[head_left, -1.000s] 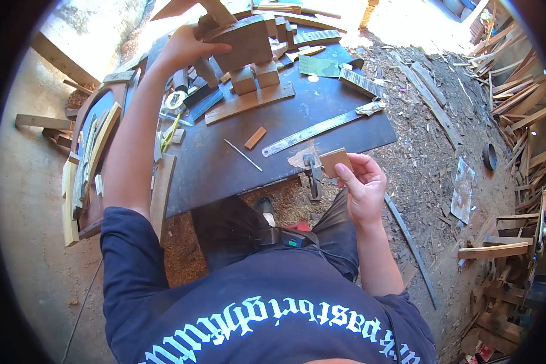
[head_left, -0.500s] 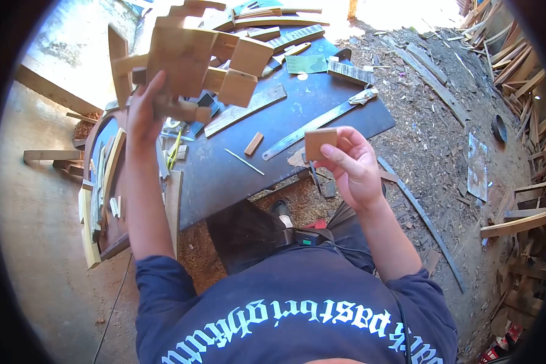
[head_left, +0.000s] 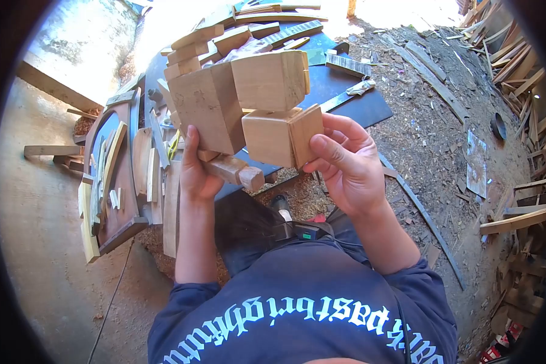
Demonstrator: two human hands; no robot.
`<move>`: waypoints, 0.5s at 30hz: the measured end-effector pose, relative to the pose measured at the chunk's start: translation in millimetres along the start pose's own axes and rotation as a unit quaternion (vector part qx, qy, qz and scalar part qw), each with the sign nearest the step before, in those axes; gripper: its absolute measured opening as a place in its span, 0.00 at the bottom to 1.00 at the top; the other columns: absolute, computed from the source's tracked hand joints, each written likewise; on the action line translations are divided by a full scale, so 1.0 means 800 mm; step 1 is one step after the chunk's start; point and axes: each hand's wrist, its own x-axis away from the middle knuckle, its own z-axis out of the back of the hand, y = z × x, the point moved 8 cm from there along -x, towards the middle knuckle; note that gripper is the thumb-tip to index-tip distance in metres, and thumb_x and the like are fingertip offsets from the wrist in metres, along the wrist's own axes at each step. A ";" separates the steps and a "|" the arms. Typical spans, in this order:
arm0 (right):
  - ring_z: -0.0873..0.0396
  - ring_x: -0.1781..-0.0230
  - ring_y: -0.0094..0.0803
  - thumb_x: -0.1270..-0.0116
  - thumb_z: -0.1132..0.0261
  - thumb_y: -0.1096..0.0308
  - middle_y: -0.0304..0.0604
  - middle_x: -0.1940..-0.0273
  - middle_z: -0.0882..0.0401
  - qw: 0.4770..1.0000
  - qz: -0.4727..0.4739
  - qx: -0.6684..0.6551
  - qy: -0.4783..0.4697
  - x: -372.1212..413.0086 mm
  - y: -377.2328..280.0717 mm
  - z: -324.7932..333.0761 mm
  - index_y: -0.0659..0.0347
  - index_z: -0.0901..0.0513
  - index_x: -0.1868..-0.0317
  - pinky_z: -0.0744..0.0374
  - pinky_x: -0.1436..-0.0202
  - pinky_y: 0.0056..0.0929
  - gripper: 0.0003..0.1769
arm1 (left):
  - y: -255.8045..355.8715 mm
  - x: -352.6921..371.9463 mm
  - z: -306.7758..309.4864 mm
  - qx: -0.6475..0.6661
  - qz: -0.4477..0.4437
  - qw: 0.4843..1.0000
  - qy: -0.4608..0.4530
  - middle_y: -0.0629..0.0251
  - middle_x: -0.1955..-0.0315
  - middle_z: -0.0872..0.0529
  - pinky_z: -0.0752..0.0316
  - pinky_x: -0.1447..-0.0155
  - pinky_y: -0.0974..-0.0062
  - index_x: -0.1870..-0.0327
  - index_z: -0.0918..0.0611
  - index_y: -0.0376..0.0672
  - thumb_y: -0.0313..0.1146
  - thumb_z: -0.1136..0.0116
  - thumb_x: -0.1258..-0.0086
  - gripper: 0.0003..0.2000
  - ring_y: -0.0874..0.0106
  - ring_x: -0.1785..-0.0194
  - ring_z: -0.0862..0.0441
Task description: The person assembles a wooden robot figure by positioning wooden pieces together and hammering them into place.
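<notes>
My left hand (head_left: 198,176) is closed around the lower part of a wooden figure (head_left: 203,106) built from square blocks, and holds it tilted above the bench. Two large blocks (head_left: 264,79) of it point towards my right side. Between thumb and fingers, my right hand (head_left: 353,167) pinches a thin square piece of wood (head_left: 307,134). That piece lies flat against the end face of the figure's lower block (head_left: 266,138), with its edges roughly in line with it.
Behind the figure is a dark workbench top (head_left: 376,110) with a long metal blade (head_left: 340,100) and a wooden brush (head_left: 348,64). Wood strips lie on a brown panel (head_left: 127,206) at left. Scrap wood (head_left: 531,79) is piled at right, beyond a floor strewn with chips.
My left hand has brought the wooden figure down and to the right, turning it. The thin square piece in my right hand has gone from apart to against the figure's block.
</notes>
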 end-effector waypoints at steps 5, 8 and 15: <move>0.12 0.59 0.25 0.30 0.26 0.76 0.49 0.49 0.12 0.976 0.059 0.205 0.037 0.014 -0.025 -0.006 0.68 0.16 0.39 0.13 0.57 0.22 0.20 | -0.017 0.015 -0.002 0.008 -0.007 1.000 0.029 0.63 0.43 0.13 0.18 0.41 0.65 0.31 0.24 0.45 0.53 0.39 0.20 0.27 0.69 0.43 0.14; 0.15 0.58 0.20 0.30 0.24 0.74 0.47 0.49 0.12 0.974 0.075 0.211 0.042 0.017 -0.024 -0.007 0.68 0.14 0.42 0.16 0.54 0.21 0.18 | -0.025 0.023 -0.003 0.008 0.012 0.999 0.046 0.65 0.51 0.10 0.17 0.50 0.68 0.36 0.20 0.45 0.53 0.37 0.21 0.24 0.71 0.53 0.13; 0.15 0.47 0.42 0.33 0.26 0.74 0.51 0.46 0.13 0.750 0.445 0.489 -0.035 0.033 -0.073 -0.057 0.62 0.11 0.51 0.16 0.42 0.38 0.11 | -0.032 0.038 -0.016 0.035 0.042 0.998 0.041 0.65 0.58 0.09 0.16 0.60 0.71 0.42 0.18 0.46 0.53 0.35 0.23 0.21 0.71 0.64 0.12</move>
